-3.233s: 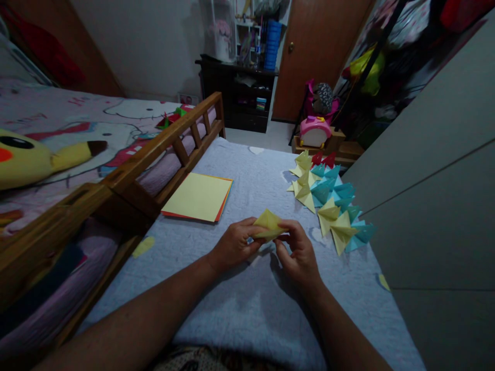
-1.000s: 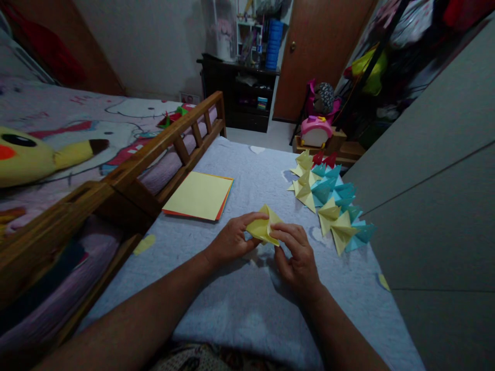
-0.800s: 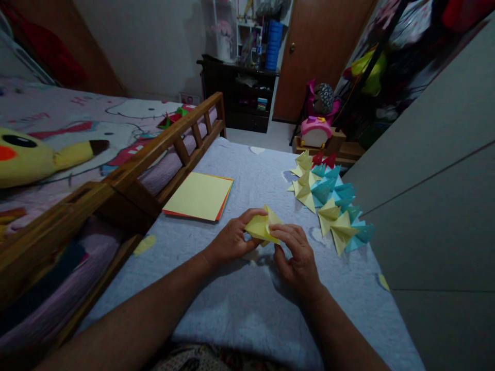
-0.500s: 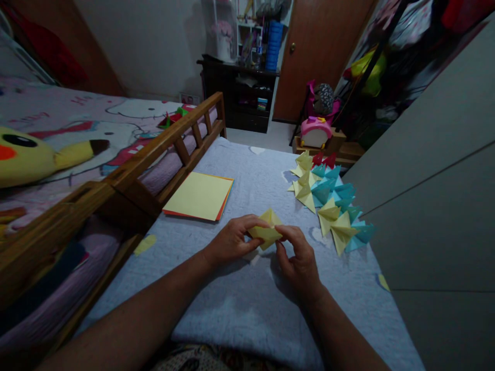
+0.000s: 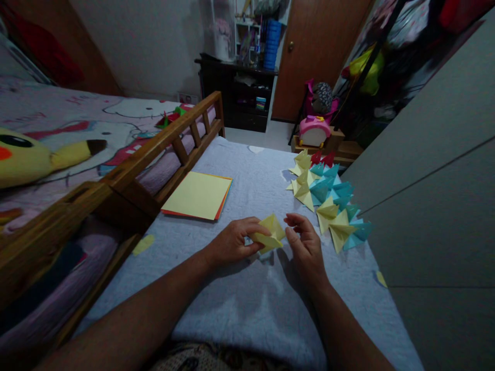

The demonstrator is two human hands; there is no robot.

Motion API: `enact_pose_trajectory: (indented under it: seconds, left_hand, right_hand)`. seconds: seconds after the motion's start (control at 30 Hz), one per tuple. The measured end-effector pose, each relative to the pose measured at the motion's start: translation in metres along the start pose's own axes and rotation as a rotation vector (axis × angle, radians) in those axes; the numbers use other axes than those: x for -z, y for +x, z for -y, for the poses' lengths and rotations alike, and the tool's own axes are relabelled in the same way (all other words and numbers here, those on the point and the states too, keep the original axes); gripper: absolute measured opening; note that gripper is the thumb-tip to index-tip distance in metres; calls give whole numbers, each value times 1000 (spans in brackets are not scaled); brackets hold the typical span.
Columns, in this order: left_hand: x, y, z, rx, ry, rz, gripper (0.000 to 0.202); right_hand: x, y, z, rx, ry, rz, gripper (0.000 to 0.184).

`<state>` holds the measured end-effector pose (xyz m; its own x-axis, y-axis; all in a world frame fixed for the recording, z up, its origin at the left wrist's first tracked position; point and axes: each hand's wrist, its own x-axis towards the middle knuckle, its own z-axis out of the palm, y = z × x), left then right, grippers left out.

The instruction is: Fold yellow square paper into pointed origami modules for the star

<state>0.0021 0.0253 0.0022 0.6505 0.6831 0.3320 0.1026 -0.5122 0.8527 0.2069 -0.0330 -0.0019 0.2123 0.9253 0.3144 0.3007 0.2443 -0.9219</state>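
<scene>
My left hand [image 5: 232,242] pinches a folded yellow paper piece [image 5: 269,234] just above the pale blue bedspread [image 5: 247,309]. My right hand [image 5: 305,247] sits beside the piece on its right, fingers curled loosely and a little apart from the paper, holding nothing. A row of finished folded pieces [image 5: 328,206], yellow, teal and red, lies to the right along the grey wall. A stack of flat square paper sheets [image 5: 198,196], yellow on top, lies to the far left of my hands.
A wooden bed rail [image 5: 154,154] runs along the left, with a yellow plush toy [image 5: 34,157] on the bed behind it. A grey cabinet wall [image 5: 436,196] closes the right side. A dark dresser [image 5: 242,95], a door and toys stand at the back.
My right hand has let go of the yellow piece and drawn slightly to the right. The left hand keeps hold of it, and the piece has turned a little.
</scene>
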Motion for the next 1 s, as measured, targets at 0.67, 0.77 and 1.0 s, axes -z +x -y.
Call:
enact_pose_trajectory:
  seconds: [0.67,0.77,1.0]
  left_hand:
    - [-3,0,-6,119,-24,87,11]
    - [-1,2,-4,202,-111,-31,9]
    - [-4,3,2,368,-386,-163,31]
  right_hand:
    - [-16,9,-1,-193,229,78,23]
    - [-11,7,2,-4,43,-66,17]
    - [-11,-1,12,369,-221,-9,8]
